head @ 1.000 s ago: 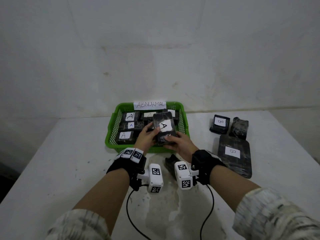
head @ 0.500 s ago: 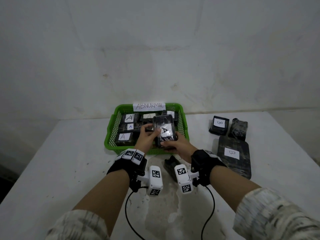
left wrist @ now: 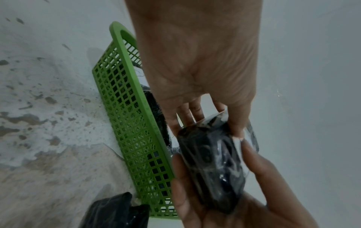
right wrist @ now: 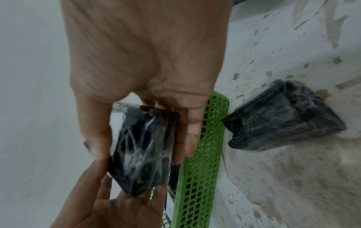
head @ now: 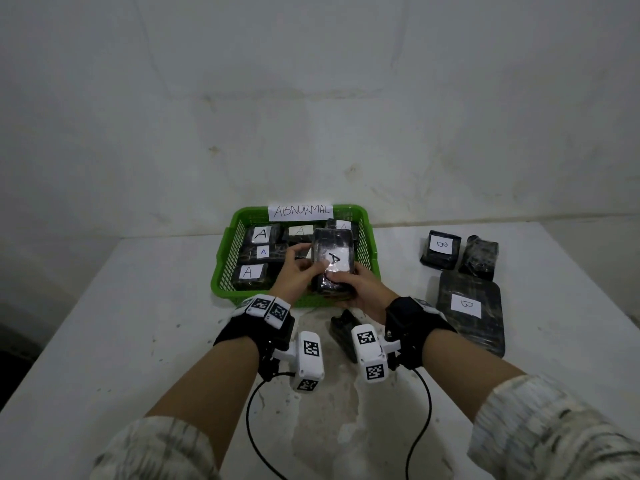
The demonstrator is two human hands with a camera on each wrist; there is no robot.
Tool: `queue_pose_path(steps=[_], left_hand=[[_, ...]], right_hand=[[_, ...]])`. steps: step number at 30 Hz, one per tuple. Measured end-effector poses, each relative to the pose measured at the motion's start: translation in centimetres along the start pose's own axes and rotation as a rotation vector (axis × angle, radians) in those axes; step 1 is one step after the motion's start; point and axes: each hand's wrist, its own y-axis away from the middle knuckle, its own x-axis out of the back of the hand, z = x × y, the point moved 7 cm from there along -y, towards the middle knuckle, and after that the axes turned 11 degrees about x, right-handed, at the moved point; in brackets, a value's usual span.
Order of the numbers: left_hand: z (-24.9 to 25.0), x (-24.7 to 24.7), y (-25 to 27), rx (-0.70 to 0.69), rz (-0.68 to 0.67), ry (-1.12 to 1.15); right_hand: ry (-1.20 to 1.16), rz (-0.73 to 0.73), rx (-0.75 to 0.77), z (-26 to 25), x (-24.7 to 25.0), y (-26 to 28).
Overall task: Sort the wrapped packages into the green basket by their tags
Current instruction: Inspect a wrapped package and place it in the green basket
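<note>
White table (head: 104, 341) and a stained plaster wall (head: 311, 98) framed what I watched from my remote seat, and at the centre was the package (head: 334, 261) tagged A, held by both hands over the near right corner of the basket (head: 225, 271), above its rim and not yet set down. My left hand (head: 298, 271) pinched its left edge, thumb on the tag and fingers curled behind; my right hand (head: 363, 289) cupped the near end, thumb on top and fingers wrapped beneath. In both wrist views the package showed black under tight, glossy film with wrinkles, so I judged it stiff, fairly light and somewhat slippery; the short ends and long edges looked the safest hold, since the film could slide under a flat fingertip. Inside the basket lay several more black packages with A tags, and a paper sign (head: 300, 212) reading ABNORMAL stood on its far rim. Just before the basket, between my wrists, lay a small wrap (head: 341, 332) with no tag visible. Well to the right sat a B pack (head: 440, 249), a dark bundle (head: 479, 254) beside it, and a big flat B slab (head: 471, 313) nearer me. Paint on the table was worn through in patches by my arms
</note>
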Motion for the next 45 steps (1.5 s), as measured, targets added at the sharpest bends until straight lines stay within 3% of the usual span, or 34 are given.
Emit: queue_pose_path(steps=[6,21,25,36,45], left_hand=[[0.3,0.4,-0.3,0.009,0.057,0.034],[0.1,0.3,0.0,-0.009,0.024,0.018],[0.6,0.7,0.0,-0.036,0.084,0.09],[0.3,1.3,-0.1,-0.015,0.084,0.089],[0.7,0.7,0.5,0.0,0.038,0.116]], right_hand=[[0.239,-0.039,0.01,-0.4,0.1,-0.1],[0.119,-0.02,-0.09,-0.5,-0.2,0.3],[0.169,-0.033,-0.1,-0.6,-0.2,0.4],[0.205,-0.037,-0.157,-0.8,-0.1,0.4],[0.195,-0.012,-0.06,-2.1,-0.8,0.9]])
